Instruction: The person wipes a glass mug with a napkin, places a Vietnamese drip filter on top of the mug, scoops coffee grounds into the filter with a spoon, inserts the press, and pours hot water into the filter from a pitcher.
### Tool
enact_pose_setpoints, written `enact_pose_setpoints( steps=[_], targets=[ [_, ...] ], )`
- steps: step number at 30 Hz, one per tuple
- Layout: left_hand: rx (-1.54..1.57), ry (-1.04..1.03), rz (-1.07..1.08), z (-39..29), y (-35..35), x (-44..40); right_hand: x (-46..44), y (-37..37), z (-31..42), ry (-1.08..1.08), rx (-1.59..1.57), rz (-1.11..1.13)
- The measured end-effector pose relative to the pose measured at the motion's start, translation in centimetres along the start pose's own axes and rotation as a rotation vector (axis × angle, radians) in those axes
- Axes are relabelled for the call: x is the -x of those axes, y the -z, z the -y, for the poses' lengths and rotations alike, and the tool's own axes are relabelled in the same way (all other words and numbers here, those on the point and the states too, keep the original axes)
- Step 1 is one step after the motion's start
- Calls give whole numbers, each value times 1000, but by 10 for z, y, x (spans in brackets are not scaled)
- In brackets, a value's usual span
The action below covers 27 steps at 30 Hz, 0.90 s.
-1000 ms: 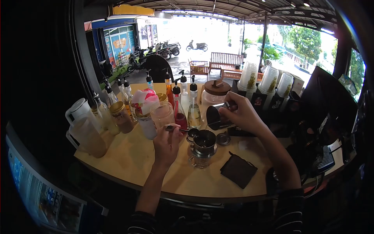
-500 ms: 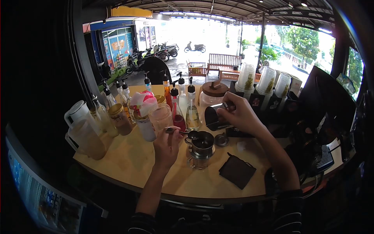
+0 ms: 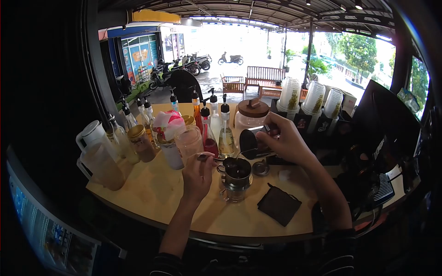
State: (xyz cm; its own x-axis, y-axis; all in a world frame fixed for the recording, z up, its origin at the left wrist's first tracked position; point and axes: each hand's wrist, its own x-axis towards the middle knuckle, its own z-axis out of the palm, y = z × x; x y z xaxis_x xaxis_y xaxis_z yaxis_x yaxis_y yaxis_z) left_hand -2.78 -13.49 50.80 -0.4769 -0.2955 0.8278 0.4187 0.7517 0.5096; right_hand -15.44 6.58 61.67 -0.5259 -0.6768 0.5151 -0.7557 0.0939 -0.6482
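My left hand (image 3: 197, 177) is closed around the handle of a spoon (image 3: 229, 162), whose dark bowl is at the rim of a metal drip coffee filter (image 3: 238, 177). The filter stands on a small glass (image 3: 235, 195). My right hand (image 3: 287, 140) grips a small gooseneck kettle (image 3: 250, 143) by its handle, tilted above the filter. Its thin spout curves down towards the filter opening. Dark contents show inside the filter, but I cannot make out the level. A round metal lid (image 3: 261, 168) lies just right of the filter.
A dark folded cloth (image 3: 279, 204) lies front right. Pump bottles (image 3: 225, 135), jars (image 3: 142, 143) and plastic jugs (image 3: 102, 165) crowd the left and back. A wooden-lidded glass jar (image 3: 252, 112) and stacked plastic cups (image 3: 290, 96) stand behind my right hand.
The kettle has dipped slightly, and its thin spout now shows above the filter. My left hand keeps the spoon at nearly the same spot.
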Motion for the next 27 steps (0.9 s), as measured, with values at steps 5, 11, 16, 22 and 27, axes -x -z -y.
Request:
enact_pose_setpoints(
  steps=[5, 11, 16, 22, 27],
  targets=[
    [6, 20, -33, -3, 2, -2, 14, 4, -35, 41, 48, -214],
    [-23, -27, -53, -6, 6, 1, 58, -16, -99, -204, -462, -335],
    [-91, -107, -23, -11, 3, -1, 93, -69, -187, -325, -595, -465],
    [-122, -201, -26, -18, -8, -3, 105, -103, -197, -542, -815, -607],
    [-100, -178, -14, -20, -9, -2, 110, -115, -206, -519, -903, -587]
  ],
)
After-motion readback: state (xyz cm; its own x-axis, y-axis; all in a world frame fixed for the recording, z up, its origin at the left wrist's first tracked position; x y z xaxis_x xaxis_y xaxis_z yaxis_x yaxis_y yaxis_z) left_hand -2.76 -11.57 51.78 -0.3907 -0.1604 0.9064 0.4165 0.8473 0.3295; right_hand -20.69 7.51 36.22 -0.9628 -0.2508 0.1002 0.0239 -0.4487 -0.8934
